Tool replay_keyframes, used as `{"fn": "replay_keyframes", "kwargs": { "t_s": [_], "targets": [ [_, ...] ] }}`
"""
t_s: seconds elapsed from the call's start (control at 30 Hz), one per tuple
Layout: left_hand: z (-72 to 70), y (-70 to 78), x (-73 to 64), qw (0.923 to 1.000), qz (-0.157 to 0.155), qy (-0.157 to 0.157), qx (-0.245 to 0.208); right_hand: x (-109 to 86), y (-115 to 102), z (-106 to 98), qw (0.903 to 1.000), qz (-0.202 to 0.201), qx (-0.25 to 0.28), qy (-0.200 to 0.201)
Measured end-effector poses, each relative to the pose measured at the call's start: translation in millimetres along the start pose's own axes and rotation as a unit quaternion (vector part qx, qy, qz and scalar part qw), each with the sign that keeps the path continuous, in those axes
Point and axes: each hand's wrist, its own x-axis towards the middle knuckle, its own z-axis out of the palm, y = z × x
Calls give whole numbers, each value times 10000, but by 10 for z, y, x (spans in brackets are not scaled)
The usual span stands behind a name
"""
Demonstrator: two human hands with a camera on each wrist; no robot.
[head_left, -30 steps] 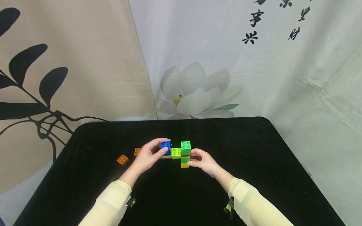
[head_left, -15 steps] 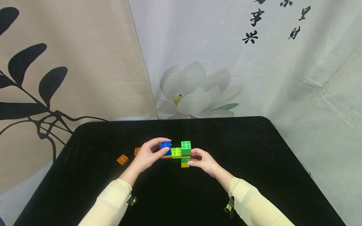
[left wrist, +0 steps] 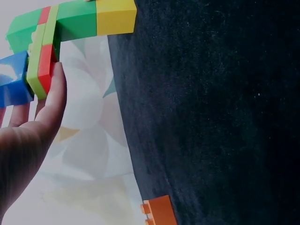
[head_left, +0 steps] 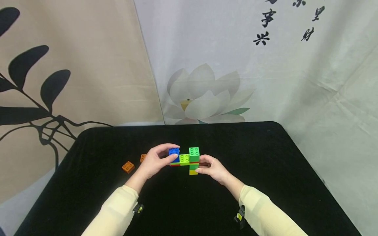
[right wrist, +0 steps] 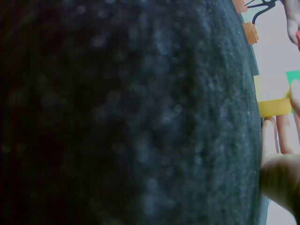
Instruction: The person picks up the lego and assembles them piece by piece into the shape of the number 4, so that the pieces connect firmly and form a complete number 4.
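My left hand (head_left: 156,160) pinches a blue brick (head_left: 174,151), thumb in front and fingers behind, at the left end of a lime green plate (head_left: 184,159). In the left wrist view one fingertip lies against the red piece (left wrist: 45,70) under that plate, and the blue brick sits right at its studs. A green brick (head_left: 194,154) stands on the plate's right end. Below that end are another green brick (head_left: 193,167) and a yellow brick (head_left: 193,172) at the bottom. My right hand (head_left: 215,170) grips this lower stack from the right; its fingers are partly hidden behind.
Two orange bricks lie on the black tabletop left of my left hand: one in full view (head_left: 128,167), the other (head_left: 143,158) partly behind the hand. Printed cloth curtains (head_left: 224,49) hang behind the table's far edge.
The blue brick has shifted slightly to the right along the lime plate, with my left fingers moving along. The right hand and the lower stack stay where they were.
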Motion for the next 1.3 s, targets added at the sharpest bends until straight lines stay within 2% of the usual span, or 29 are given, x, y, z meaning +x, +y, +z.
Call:
{"fn": "replay_keyframes", "kwargs": {
  "t_s": [0.13, 0.47, 0.8, 1.03, 1.3],
  "targets": [
    [1, 9, -3, 10000, 20, 1, 70, -1, -3, -5, 10000, 30, 38, -25],
    [4, 44, -20, 9992, -80, 32, -390, -5, -11, -12, 10000, 30, 50, -54],
    [12, 59, 4, 9983, -210, 79, -536, 10, -4, -17, 10000, 3, 60, -44],
    [18, 50, 26, 9985, -237, 86, -485, 2, -4, -19, 10000, -1, 74, -8],
    [25, 39, -14, 9989, -282, 97, -350, -13, -1, -8, 9999, -49, 97, -43]
  ]
}}
